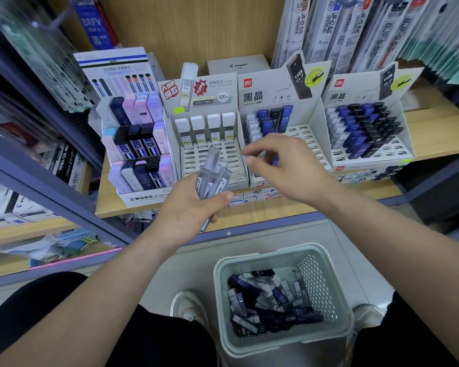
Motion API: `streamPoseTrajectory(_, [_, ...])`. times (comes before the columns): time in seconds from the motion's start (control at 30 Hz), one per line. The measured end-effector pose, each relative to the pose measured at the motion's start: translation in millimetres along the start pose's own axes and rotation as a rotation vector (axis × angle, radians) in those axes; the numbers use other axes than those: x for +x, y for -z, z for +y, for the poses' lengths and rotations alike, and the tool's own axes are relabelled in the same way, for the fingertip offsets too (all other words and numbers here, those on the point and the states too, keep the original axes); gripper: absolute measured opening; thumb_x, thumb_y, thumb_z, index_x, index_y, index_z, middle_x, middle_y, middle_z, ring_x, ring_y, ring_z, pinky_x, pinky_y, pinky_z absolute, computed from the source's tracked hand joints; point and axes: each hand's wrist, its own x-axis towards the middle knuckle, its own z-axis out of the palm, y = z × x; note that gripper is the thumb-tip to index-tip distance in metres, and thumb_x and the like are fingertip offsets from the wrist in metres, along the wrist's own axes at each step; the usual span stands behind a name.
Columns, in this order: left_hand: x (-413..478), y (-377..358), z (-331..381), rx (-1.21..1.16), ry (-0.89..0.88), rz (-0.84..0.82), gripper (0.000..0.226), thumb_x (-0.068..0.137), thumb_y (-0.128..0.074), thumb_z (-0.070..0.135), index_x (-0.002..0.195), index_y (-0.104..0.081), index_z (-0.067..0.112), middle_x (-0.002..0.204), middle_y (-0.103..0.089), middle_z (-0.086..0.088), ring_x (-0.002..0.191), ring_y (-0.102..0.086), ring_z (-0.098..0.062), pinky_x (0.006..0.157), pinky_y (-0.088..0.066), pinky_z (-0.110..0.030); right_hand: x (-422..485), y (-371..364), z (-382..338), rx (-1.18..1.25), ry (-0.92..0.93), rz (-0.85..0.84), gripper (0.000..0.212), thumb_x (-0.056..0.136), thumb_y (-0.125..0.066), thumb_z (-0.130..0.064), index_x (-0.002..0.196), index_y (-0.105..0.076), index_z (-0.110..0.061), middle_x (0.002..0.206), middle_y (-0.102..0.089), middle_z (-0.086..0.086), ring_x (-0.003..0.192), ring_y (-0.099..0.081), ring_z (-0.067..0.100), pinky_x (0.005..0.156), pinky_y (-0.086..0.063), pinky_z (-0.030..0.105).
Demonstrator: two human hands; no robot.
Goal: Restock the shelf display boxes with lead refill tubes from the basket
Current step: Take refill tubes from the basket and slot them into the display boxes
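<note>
Just left of the white-cap display box (194,160), a Mono box (141,198) is standing full of pink, blue and dark tubes. In front of the white-cap display box, the left hand (191,207) is gripping a small bunch of clear lead refill tubes (214,169), fingers and thumb curling round them, while just right of it the right hand (284,168) is hovering with loose, half-bent fingers, holding nothing, over a blue-tube box (305,133). Well below the white-cap display box, a bit right, the basket (326,263) is sitting on the floor with dark tubes (265,305) lying inside.
</note>
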Motion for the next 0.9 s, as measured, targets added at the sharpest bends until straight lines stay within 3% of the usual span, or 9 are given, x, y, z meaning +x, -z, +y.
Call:
streamPoseTrajectory(0.07, [-0.7,-1.3,2.2,-0.008,-0.011,-0.027,0.009,0.091,-0.071,0.019,0.093,-0.062,0.021,0.052,-0.054,-0.001,0.047,-0.048,-0.012,0.047,-0.04,-0.018,-3.3,-5.8,-11.2,0.147,-0.045,-0.098,0.024,0.098,-0.061,-0.026,0.12,-0.069,-0.028,0.098,-0.065,-0.021,0.084,-0.061,-0.003,0.077,-0.045,0.012])
streamPoseTrajectory(0.2, [-1.7,-2.8,4.8,-0.015,-0.036,-0.061,0.015,0.092,-0.069,0.014,0.081,-0.06,0.019,0.052,-0.053,-0.002,0.046,-0.047,-0.012,0.049,-0.041,-0.017,-6.0,-15.0,-16.8,0.333,-0.109,-0.17,0.026,0.098,-0.061,-0.019,0.123,-0.067,-0.018,0.101,-0.071,-0.003,0.086,-0.067,0.016,0.076,-0.052,0.023])
streamPoseTrajectory(0.3, [-3.1,-2.3,7.5,-0.047,-0.033,-0.079,0.002,0.092,-0.069,0.015,0.092,-0.067,0.015,0.055,-0.059,0.004,0.05,-0.047,-0.013,0.05,-0.042,-0.02,-5.4,-11.2,-18.1,0.464,-0.15,-0.144,0.017,0.095,-0.066,-0.015,0.112,-0.07,-0.016,0.091,-0.07,-0.002,0.077,-0.064,0.016,0.068,-0.054,0.025])
streamPoseTrajectory(0.4, [-3.2,-2.1,8.7,-0.088,-0.036,-0.066,0.01,0.095,-0.066,0.013,0.105,-0.068,0.014,0.077,-0.075,0.004,0.052,-0.047,-0.012,0.049,-0.043,-0.024,-5.8,-5.5,-17.3,0.609,-0.209,-0.134,0.01,0.092,-0.069,-0.008,0.1,-0.068,-0.013,0.082,-0.066,0.004,0.074,-0.062,0.016,0.067,-0.057,0.028])
streamPoseTrajectory(0.5, [-0.2,-0.8,7.0,-0.115,-0.016,0.022,0.016,0.095,-0.066,0.015,0.11,-0.063,0.015,0.089,-0.078,-0.001,0.051,-0.047,-0.012,0.049,-0.043,-0.028,-5.2,-1.6,-15.0,0.664,-0.23,-0.1,0.015,0.093,-0.064,-0.002,0.102,-0.067,-0.014,0.083,-0.065,0.005,0.073,-0.061,0.018,0.067,-0.057,0.03])
streamPoseTrajectory(0.67, [3.9,1.2,4.6,-0.119,-0.034,0.147,0.017,0.094,-0.067,0.016,0.109,-0.063,0.01,0.073,-0.074,-0.004,0.057,-0.051,-0.019,0.054,-0.049,-0.029,-7.9,2.9,-11.7,0.617,-0.231,-0.115,0.017,0.094,-0.062,0.0,0.096,-0.07,-0.015,0.081,-0.065,0.003,0.073,-0.063,0.018,0.071,-0.058,0.036])
streamPoseTrajectory(0.77, [7.3,1.9,2.8,-0.098,-0.046,0.19,0.014,0.092,-0.069,0.019,0.104,-0.066,0.012,0.084,-0.073,-0.02,0.05,-0.049,-0.016,0.057,-0.048,-0.036,-12.7,4.0,-9.3,0.559,-0.229,-0.152,0.011,0.09,-0.067,0.0,0.09,-0.067,-0.011,0.075,-0.067,0.005,0.071,-0.065,0.02,0.069,-0.057,0.033])
streamPoseTrajectory(0.9, [9.5,-2.3,4.7,-0.113,-0.059,0.214,0.016,0.09,-0.072,0.016,0.105,-0.065,0.013,0.06,-0.062,0.001,0.047,-0.049,-0.011,0.05,-0.048,-0.025,-19.7,6.5,-9.5,0.549,-0.235,-0.228,0.009,0.086,-0.074,-0.003,0.09,-0.066,-0.004,0.075,-0.07,0.01,0.068,-0.067,0.023,0.07,-0.059,0.036])
